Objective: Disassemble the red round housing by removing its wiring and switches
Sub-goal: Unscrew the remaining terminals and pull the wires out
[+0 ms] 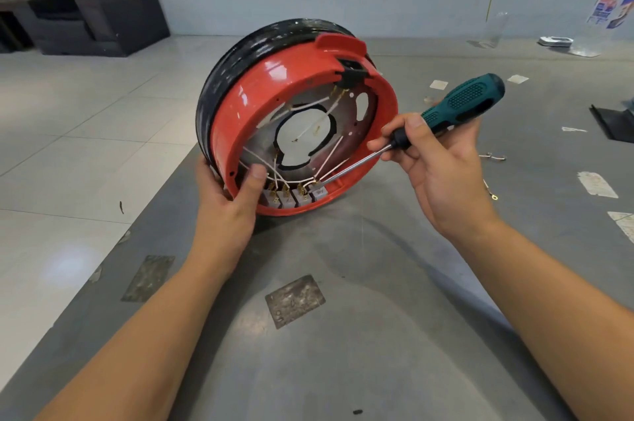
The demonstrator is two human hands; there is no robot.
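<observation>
The red round housing with a black outer ring stands tilted on its edge on the grey table, open side toward me. Inside it, white wires run to several grey switches along the bottom rim. My left hand grips the housing's lower left rim, thumb inside by the switches. My right hand holds a green-handled screwdriver; its metal tip rests at the rightmost switch.
Loose terminals and wire bits lie on the table right of my right hand, with paper scraps and a black part farther right. A dark armchair stands at the back left on the tiled floor.
</observation>
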